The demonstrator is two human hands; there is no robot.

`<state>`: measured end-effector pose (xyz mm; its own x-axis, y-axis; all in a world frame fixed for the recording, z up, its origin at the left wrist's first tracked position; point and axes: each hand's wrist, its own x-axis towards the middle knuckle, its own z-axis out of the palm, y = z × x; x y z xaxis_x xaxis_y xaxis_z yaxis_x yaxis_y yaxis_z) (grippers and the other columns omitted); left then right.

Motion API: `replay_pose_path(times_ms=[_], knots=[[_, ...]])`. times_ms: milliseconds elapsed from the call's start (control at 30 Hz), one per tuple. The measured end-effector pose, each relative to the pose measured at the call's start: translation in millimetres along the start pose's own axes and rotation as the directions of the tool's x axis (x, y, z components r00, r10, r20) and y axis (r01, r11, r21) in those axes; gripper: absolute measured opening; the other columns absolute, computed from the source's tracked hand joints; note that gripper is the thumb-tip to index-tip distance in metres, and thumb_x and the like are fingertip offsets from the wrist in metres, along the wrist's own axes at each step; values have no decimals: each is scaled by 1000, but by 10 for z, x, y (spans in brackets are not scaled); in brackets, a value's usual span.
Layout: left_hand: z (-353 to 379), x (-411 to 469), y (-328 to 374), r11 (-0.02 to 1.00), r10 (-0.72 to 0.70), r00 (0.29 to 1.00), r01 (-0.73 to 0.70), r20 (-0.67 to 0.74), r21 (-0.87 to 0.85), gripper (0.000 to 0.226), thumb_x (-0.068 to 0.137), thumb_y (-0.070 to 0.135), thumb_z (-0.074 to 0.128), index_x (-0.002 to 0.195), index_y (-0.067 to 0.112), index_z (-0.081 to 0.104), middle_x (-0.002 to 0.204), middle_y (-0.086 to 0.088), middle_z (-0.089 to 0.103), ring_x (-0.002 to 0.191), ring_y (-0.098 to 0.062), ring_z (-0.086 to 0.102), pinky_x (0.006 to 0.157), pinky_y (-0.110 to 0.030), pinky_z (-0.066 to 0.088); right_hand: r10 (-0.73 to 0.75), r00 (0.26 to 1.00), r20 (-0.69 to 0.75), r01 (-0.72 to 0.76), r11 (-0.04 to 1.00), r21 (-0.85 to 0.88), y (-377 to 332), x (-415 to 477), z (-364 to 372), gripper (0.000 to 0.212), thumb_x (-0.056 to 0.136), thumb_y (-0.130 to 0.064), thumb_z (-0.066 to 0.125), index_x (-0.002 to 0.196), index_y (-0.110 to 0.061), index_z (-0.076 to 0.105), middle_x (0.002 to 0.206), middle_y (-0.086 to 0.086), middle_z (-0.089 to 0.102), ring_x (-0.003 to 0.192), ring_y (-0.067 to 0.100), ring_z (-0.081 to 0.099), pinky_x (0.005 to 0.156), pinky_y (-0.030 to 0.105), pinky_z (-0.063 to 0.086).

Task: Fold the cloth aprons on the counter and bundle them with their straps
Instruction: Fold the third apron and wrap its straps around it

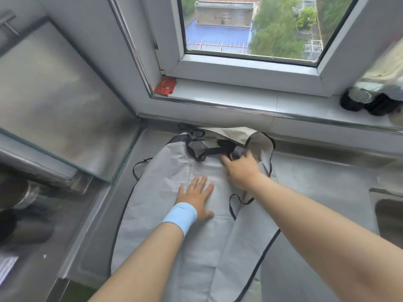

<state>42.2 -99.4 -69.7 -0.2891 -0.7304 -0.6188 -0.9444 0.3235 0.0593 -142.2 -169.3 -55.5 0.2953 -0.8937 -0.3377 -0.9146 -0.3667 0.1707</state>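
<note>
A grey cloth apron (pixel 157 214) with dark edging lies spread lengthwise on the steel counter (pixel 316 184), its top end toward the window. Its dark neck strap (pixel 205 151) lies looped across the upper part. My left hand (pixel 196 197), a light blue band on its wrist, presses flat on the apron's middle with straight fingers. My right hand (pixel 239 168) reaches to the strap's right end near the top; its fingers curl over the strap and cloth there. A thin dark tie (pixel 234 203) loops out by my right forearm.
A white window sill (pixel 239 94) runs behind the counter, with a red packet (pixel 165 87) at its left and a dark wrapped object (pixel 368 99) at its right. A glass panel (pixel 65 105) stands at the left. A sink edge (pixel 388 212) shows at the right.
</note>
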Motion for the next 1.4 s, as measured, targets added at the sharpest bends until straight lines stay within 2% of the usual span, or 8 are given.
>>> replay_pose_path(times_ms=[267, 433, 567, 733, 933, 1100, 1267, 1400], knots=[[-172, -77, 298, 983, -40, 978, 1, -205, -186, 50, 90, 36, 54, 137, 25, 42, 146, -2, 32, 135, -24, 29, 108, -37, 32, 281, 839, -466, -58, 898, 436, 111, -651, 286, 23, 68, -8, 69, 90, -14, 66, 87, 6, 59, 77, 33, 56, 65, 35, 39], [-166, -393, 619, 907, -25, 989, -40, -148, -418, 30, 87, 41, 57, 113, 26, 52, 120, 3, 55, 109, -20, 55, 91, -35, 46, 722, 692, -14, -524, 515, 678, 64, -1185, 347, 49, 77, -18, 64, 123, -12, 50, 122, 13, 49, 110, 36, 48, 85, 44, 46], [61, -610, 806, 882, 16, 1000, -21, -13, -471, 60, 72, 59, 64, 120, 27, 47, 120, 3, 52, 106, -21, 58, 90, -34, 47, 641, 630, 439, -587, 21, 809, -129, -1453, 404, 70, 72, -45, 64, 131, -17, 40, 129, 9, 53, 117, 33, 52, 97, 45, 46], [289, -847, 848, 939, 117, 992, -98, 38, -329, 74, 72, 61, 63, 133, 25, 43, 133, -1, 45, 123, -25, 47, 97, -40, 44, 694, 499, 520, -784, 105, 611, -303, -1708, 397, 61, 71, -28, 55, 131, -21, 45, 130, 12, 45, 125, 33, 38, 100, 44, 37], [453, -1017, 837, 942, 113, 989, -75, 100, -327, 63, 74, 64, 61, 118, 19, 51, 133, -8, 43, 126, -31, 42, 102, -45, 41, 625, 311, 716, -607, -449, 655, -590, -1889, 586, 63, 72, -11, 62, 128, -8, 35, 126, 17, 52, 103, 37, 61, 84, 39, 53], [466, -1162, 869, 865, 110, 991, -60, 72, -498, 87, 67, 68, 62, 142, 31, 38, 144, 0, 36, 133, -25, 40, 108, -40, 36, 546, 489, 681, -626, -325, 709, -732, -2085, 414, 12, 70, -21, 59, 79, -14, 57, 73, 4, 58, 67, 26, 55, 59, 28, 42], [224, -1268, 872, 650, 87, 990, -140, -110, -747, 106, 57, 55, 76, 147, 27, 27, 138, 2, 28, 121, -17, 48, 101, -28, 40, 594, 751, 290, -364, 5, 931, -827, -2053, 9, 24, 80, -35, 60, 64, -21, 47, 74, -2, 52, 75, 22, 52, 69, 34, 41], [53, -1293, 648, 613, -15, 991, -97, -135, -784, 55, 65, 44, 75, 113, 27, 55, 104, 5, 62, 92, -13, 65, 73, -32, 59, 305, 942, 137, -127, -50, 991, -976, -1934, -214, 30, 81, -45, 53, 64, -24, 65, 82, -5, 65, 88, 19, 60, 87, 35, 45]])
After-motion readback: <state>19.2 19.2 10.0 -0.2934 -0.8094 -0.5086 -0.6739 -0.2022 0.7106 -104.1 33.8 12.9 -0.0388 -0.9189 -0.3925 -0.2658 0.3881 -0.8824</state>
